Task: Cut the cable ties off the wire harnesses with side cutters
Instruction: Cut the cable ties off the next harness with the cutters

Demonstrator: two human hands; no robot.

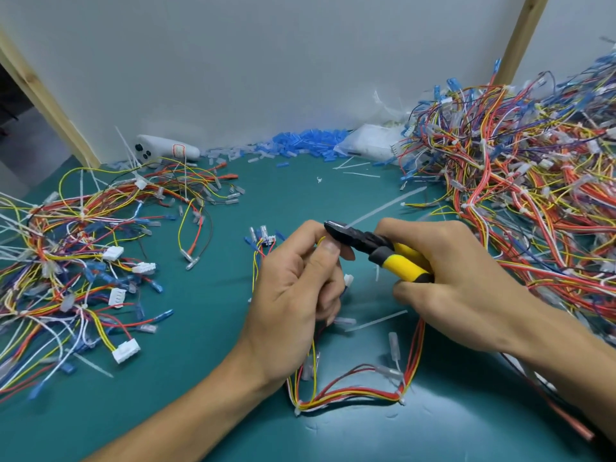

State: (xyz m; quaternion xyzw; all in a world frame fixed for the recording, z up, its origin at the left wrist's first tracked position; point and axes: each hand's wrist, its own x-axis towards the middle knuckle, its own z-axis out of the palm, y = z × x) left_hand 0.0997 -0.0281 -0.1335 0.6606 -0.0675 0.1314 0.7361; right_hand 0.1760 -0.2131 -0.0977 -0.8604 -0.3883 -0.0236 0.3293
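Single view, worn on the person's head. It faces forward and down over the tabletop (206, 295), close above the left hand (293, 288) and right hand (460, 278). The wide lens reaches the back wall (266, 61).

I sit at a workshop bench: green mat (206, 315), wire heap (60, 261) left, bigger wire heap (533, 195) right, blue sleeves (310, 141) piled behind.

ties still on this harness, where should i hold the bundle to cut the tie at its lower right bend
I'd pinch the wire bundle just left of the cable tie, coming down from above. There the wires lie flat and bunched on the mat, and the bend's outer side is open to the side cutters.
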